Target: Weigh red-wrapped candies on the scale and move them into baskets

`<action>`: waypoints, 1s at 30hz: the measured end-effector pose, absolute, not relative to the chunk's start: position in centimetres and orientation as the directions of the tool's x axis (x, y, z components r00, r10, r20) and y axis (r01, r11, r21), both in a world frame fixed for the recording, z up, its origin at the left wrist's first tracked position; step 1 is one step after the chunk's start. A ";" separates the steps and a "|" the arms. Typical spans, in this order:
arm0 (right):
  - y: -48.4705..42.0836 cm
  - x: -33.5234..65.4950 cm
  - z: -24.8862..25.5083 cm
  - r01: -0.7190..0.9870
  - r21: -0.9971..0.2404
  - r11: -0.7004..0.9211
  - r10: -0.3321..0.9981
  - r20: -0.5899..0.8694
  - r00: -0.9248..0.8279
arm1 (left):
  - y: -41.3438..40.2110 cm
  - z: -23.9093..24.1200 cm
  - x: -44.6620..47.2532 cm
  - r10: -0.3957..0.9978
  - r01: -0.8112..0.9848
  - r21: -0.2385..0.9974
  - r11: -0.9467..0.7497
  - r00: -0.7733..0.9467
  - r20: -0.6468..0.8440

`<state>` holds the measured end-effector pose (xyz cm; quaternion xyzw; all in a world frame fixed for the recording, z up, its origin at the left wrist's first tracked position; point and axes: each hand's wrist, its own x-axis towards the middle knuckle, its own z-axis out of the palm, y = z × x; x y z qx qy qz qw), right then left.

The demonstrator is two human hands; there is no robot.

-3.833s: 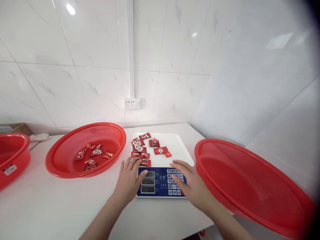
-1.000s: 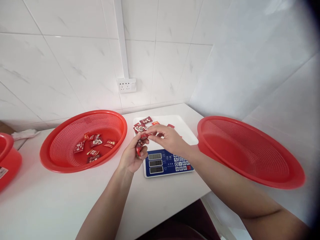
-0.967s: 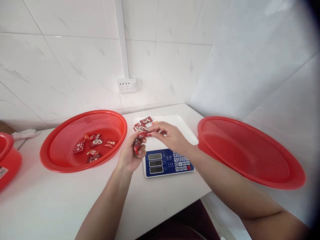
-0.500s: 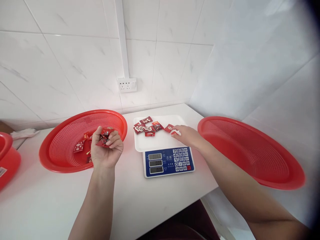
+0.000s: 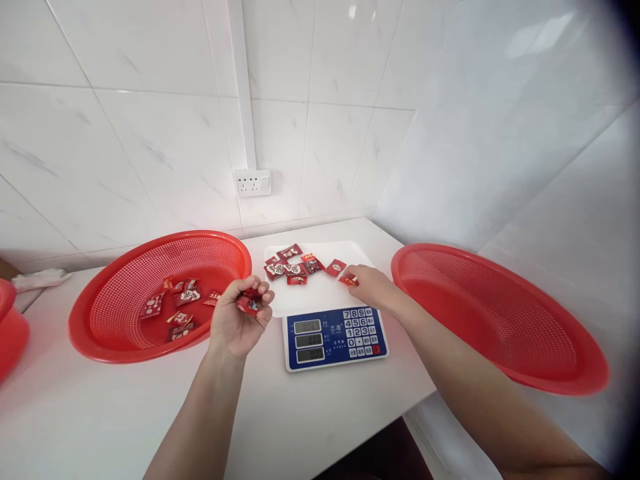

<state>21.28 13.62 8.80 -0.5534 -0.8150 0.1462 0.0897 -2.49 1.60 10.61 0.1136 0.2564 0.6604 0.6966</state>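
Note:
My left hand (image 5: 239,317) is closed around several red candy packets (image 5: 249,304), held above the table between the left red basket (image 5: 125,333) and the scale (image 5: 330,333). My right hand (image 5: 370,285) rests on the scale's white pan (image 5: 320,298), its fingertips pinching a small red candy packet (image 5: 349,281). Several more red packets (image 5: 293,265) lie at the back of the pan. The left basket holds several red packets (image 5: 181,303).
A large red mesh basket (image 5: 500,320) sits to the right, overhanging the table edge. Another red bowl (image 5: 10,327) shows at the far left. A wall socket (image 5: 253,182) is behind the scale. The white table's front edge (image 5: 360,420) is near my arms.
My left hand, with its packets, has shifted right from over the left basket toward the scale. My right hand has closed its fingertips on a packet on the pan. The camera tilted slightly.

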 end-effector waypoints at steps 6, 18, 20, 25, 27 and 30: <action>9.4 17.8 11.4 0.343 -0.771 0.536 0.752 0.252 -0.609 | 2.0 9.2 0.5 0.978 -0.686 0.708 0.168 0.027 -0.206; 14.8 12.5 8.2 0.477 -0.456 0.752 0.632 0.294 -0.717 | 2.3 10.3 -2.8 0.955 -0.855 0.511 -0.090 -0.220 -0.200; 15.9 11.3 7.4 0.536 -0.367 0.760 0.616 0.148 -0.774 | 1.9 10.9 -3.7 0.956 -0.860 0.493 -0.134 -0.243 -0.164; 16.0 10.7 6.9 0.512 -0.332 0.793 0.550 0.028 -0.834 | 1.0 11.6 -4.4 0.942 -0.859 0.475 -0.190 -0.296 -0.159; 16.1 11.7 7.2 0.502 -0.325 0.801 0.552 0.079 -0.830 | 0.8 11.7 -4.4 0.939 -0.862 0.468 -0.197 -0.303 -0.164; 16.7 13.0 7.7 0.531 -0.288 0.797 0.583 0.137 -0.800 | 0.8 11.9 -4.1 0.943 -0.864 0.465 -0.194 -0.295 -0.153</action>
